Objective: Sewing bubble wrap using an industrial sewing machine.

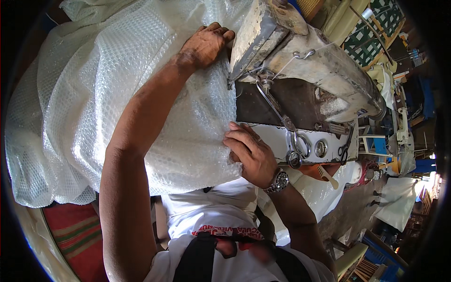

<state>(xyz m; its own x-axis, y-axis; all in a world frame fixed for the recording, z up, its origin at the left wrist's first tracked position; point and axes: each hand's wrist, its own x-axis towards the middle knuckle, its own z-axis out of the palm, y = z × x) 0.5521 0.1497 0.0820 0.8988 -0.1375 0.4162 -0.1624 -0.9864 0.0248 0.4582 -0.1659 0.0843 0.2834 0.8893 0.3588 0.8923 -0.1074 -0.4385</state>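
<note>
A large sheet of bubble wrap (127, 98) spreads over my lap and the left side, its right edge running beside the sewing machine (300, 56). On the far part of the sheet, close to the machine's head, my left hand (206, 44) is closed with its fingers curled into the plastic. Nearer to me, my right hand (252, 157) pinches the sheet's edge, fingers on top and the thumb partly hidden. A metal watch (277, 182) is on that wrist. The machine's needle area is mostly hidden behind its head.
Metal scissors (292, 138) lie on the white machine table (272, 138), beside a round metal dish (321, 148) and dark-handled scissors (346, 149). A cream-coloured tool handle (329, 176) juts out below. Chairs and another sewing machine (402, 124) stand to the right.
</note>
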